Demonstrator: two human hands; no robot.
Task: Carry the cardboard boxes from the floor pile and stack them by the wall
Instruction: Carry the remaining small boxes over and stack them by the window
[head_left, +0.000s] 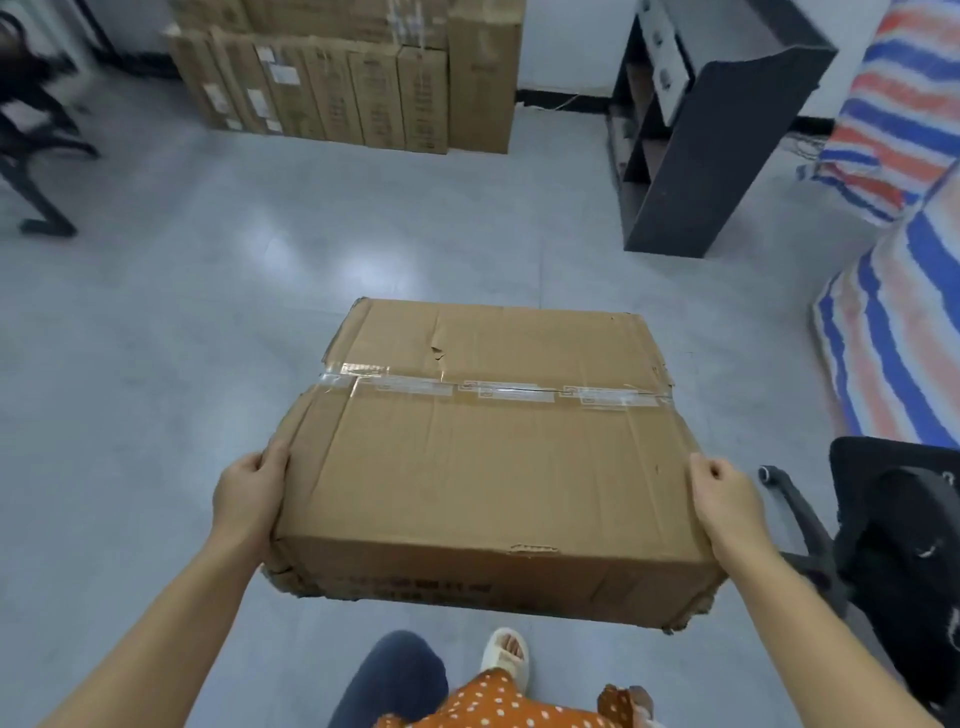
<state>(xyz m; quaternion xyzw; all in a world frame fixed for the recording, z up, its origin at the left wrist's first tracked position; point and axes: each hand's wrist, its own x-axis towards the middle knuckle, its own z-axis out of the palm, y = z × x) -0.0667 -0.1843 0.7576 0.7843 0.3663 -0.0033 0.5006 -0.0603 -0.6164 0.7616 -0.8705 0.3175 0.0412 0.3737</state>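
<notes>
Box (488, 457) gripped by left hand (249, 499) & right hand (727, 504); chair (904, 545) just right, stacked boxes (353, 88) ahead.

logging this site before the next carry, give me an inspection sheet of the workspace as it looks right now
surface: grey glossy floor, bare ahead.
job's things: cardboard box, taped seam, dented and torn, held off the floor; stacked boxes by the far wall.
clutter: dark shelf unit; striped tarp; black office chair at right.
grips: left hand and right hand each grip a side of the box.
cables: thin wires along the wall base.
surroundings: chair legs at far left.
</notes>
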